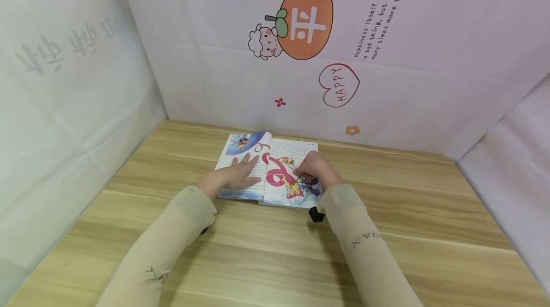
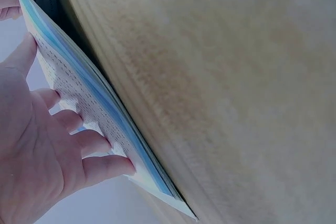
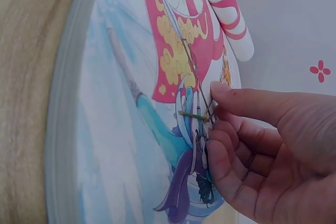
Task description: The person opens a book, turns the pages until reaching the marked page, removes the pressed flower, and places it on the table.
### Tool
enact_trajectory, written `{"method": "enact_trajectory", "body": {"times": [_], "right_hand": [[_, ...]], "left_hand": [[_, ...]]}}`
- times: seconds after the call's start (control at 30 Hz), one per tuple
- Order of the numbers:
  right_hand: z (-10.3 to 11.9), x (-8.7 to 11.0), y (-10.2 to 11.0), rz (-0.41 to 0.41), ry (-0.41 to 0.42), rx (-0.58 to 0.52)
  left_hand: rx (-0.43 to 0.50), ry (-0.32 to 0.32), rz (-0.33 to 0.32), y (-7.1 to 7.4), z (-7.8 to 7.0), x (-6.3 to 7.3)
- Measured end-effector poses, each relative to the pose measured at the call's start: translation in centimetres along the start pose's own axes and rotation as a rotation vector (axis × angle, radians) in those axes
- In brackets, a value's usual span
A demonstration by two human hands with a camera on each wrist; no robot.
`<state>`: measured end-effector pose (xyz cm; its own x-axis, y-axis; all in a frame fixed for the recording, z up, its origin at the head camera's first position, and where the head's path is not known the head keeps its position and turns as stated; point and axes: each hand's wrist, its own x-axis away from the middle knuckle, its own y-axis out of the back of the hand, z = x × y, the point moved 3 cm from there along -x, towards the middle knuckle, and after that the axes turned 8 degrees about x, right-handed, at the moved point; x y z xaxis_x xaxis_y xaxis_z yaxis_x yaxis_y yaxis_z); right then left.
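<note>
An illustrated book (image 1: pixel 280 192) lies open on the wooden table. My left hand (image 1: pixel 234 175) rests on the left page with its fingers spread; in the left wrist view, the fingertips (image 2: pixel 123 165) press near the page's lower edge. Over the right page, my right hand (image 1: pixel 315 166) pinches a thin-stemmed sprig (image 3: pixel 191 61) between thumb and curled fingers. Small orange flowers (image 1: pixel 286 160) show beside that hand on the page. A short greenish stem piece (image 3: pixel 191 115) crosses the thin stems at the fingertips. Printed pictures beneath make the sprig's full outline hard to tell.
The wooden table (image 1: pixel 258 259) extends around the book. White printed cloth (image 1: pixel 215 73) hangs behind the table, with more cloth at the left and right sides. A black wrist piece (image 1: pixel 316 214) shows under the right sleeve near the book's lower right corner.
</note>
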<state>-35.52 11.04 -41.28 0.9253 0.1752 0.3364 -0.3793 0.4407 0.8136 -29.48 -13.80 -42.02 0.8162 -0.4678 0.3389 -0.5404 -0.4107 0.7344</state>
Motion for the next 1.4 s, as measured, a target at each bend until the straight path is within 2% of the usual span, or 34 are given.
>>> {"method": "enact_trajectory", "body": {"times": [0.33,0.7,0.97,1.4], "right_hand": [[-0.4,-0.2,-0.1,0.02,-0.023,-0.032],[-2.1,0.1,-0.1,-0.02,-0.002,-0.3],[-2.9,0.3,-0.4,0.017,0.004,-0.453],[-3.2,0.7,-0.4,0.029,0.005,-0.525]], "left_hand": [[-0.011,-0.006,0.002,0.1,-0.2,-0.1],[0.001,-0.002,-0.003,0.1,-0.2,0.0],[-0.007,0.002,-0.008,-0.1,-0.2,-0.1],[0.0,0.014,-0.016,-0.1,-0.1,-0.1]]}}
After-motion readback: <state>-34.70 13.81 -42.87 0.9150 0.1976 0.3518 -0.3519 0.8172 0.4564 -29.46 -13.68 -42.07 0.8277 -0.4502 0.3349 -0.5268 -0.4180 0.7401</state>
